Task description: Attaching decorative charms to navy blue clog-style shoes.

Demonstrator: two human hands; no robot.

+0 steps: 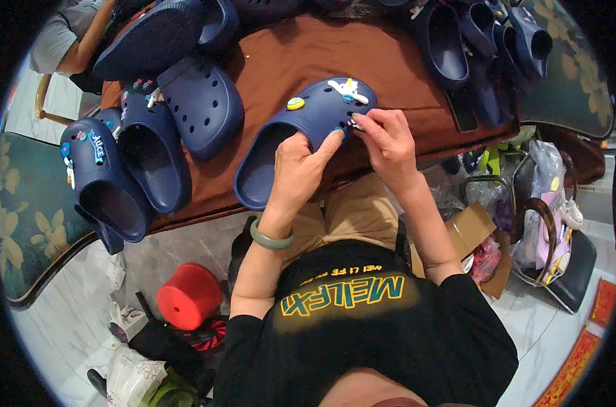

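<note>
A navy clog [316, 102] with round vent holes lies tilted on the brown cloth in front of me. My left hand [298, 166] grips its side, with fingers inside the foot opening and the thumb on the upper. At the clog's right edge, the thumb and fingertips of my right hand [389, 139] pinch a small pale shoe charm [353, 123], partly hidden by the fingers. A white cartoon charm [349, 90] sits near the toe. Farther left on the upper is a yellow and white oval charm [295, 104]. A bit of blue shows beside my left thumb.
Beside it on the left lie a plain clog [202, 108] and several charm-decorated clogs [107, 176]. More clogs [445, 44] and a dark phone [462, 112] are at the right. A red stool [189, 296] and a cardboard box [472, 230] stand below the table. Another person's arm [90, 41] shows far left.
</note>
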